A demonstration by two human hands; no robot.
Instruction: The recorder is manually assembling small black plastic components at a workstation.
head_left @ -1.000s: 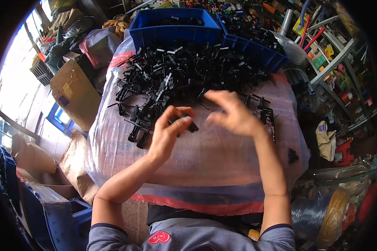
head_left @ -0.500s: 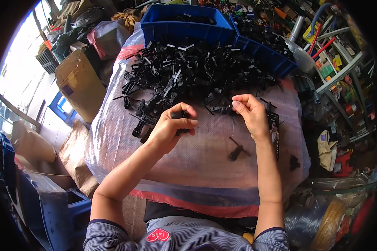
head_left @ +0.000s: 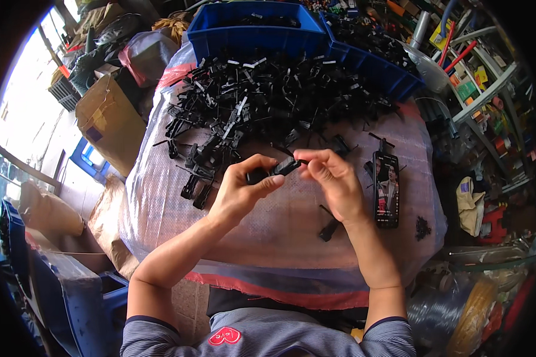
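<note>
Partly hidden black clip (head_left: 278,168), left hand (head_left: 239,190), right hand (head_left: 335,181)

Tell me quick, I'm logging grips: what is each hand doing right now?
Left hand: closed on one end of a small black plastic part.
Right hand: fingers pinching the other end of the same part.

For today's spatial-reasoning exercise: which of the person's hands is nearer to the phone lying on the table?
Right. The right hand sits just left of the phone, with a small gap between them. The left hand is farther left, beyond the right hand; both pinch a small black part.
</note>
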